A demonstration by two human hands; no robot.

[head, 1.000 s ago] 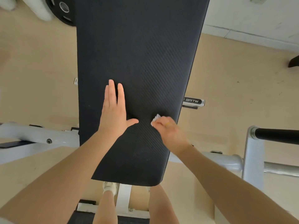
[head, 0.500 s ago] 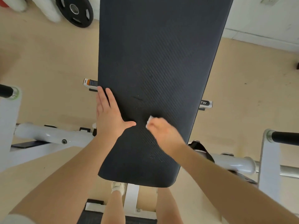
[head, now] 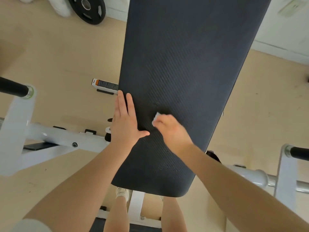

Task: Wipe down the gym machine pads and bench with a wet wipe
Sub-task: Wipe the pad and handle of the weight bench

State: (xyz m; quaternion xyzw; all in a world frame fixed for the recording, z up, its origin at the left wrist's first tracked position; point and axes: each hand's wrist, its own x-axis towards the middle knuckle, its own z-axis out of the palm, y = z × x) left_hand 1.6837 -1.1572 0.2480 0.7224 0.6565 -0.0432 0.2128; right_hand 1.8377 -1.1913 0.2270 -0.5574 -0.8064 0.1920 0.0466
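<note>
On the near half of the black bench pad [head: 184, 67], your left hand [head: 124, 121] lies flat with straight fingers along its left edge. Just right of it, your right hand [head: 172, 129] curls around the white wet wipe [head: 156, 115], pressing it against the pad.

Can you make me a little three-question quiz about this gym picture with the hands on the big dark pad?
1. True or false: the left hand lies flat with straight fingers on the long black textured bench pad.
2. Which hand holds the small white wet wipe? A) left B) right C) neither
3. Fill in: the round black weight plate sits on the ____ near the wall.

Key:
1. True.
2. B: the right hand presses it on the pad.
3. Floor.
</note>
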